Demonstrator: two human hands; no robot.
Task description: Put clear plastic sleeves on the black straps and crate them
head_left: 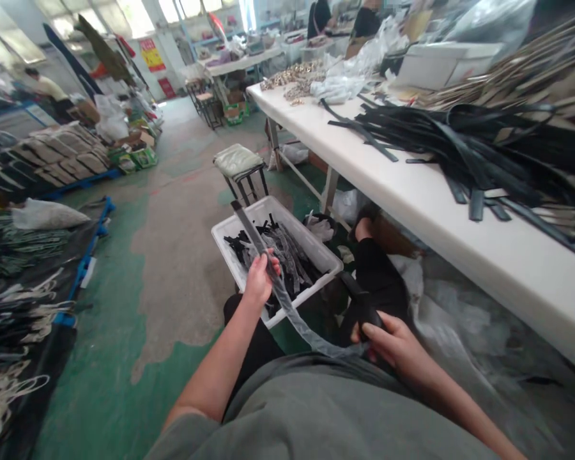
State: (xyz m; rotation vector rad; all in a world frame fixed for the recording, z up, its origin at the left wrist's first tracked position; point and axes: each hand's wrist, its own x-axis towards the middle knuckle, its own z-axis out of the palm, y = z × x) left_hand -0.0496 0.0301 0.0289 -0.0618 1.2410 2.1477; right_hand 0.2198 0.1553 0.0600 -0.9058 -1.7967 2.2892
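Note:
My left hand (262, 278) is closed round a long black strap (249, 229), above a white plastic bin (332, 263). The strap's bare dark end points up and away from me. Below that hand it continues as a length in clear, wrinkled plastic film (294, 318), which sags across my lap towards my right hand (391, 338). Fingers and thumb of my right hand pinch a dark, curved black strap piece (364, 305); the film's end meets it there, partly hidden. Inside the bin lie many black strips (287, 252), some with cloudy plastic around them.
A long white table (364, 167) runs along my right, bearing a heap of black straps (441, 137). Beyond the bin stands a stool (242, 169) with a cushion. Plastic sheeting (464, 345) lies under the table. Loaded blue pallets (84, 268) are on the left; people work farther off.

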